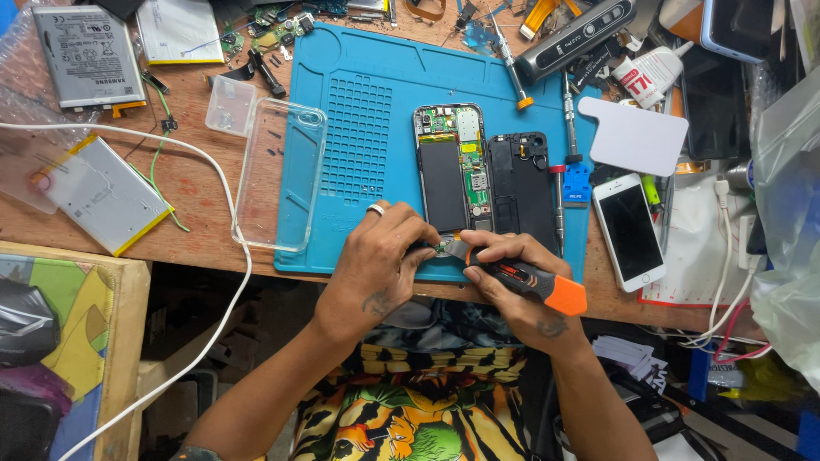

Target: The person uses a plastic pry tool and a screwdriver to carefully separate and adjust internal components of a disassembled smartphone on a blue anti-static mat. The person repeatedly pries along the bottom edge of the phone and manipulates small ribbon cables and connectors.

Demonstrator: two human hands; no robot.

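Mid-repair on an opened phone (451, 171): left hand (380, 269), fingers together, pressing down on the phone's lower end, pinning it to the blue mat (350, 128) on the table (201, 183). Just right of that grip, right hand (512, 277) clamped around an orange-and-black utility knife (534, 282), blade tip touching the small part at the phone's bottom edge, between both hands. Removed black back panel (523, 183) lying above the right grip, white phone (628, 230) further right. Judged: prying step; next calls for gentle, shallow leverage, steady hold
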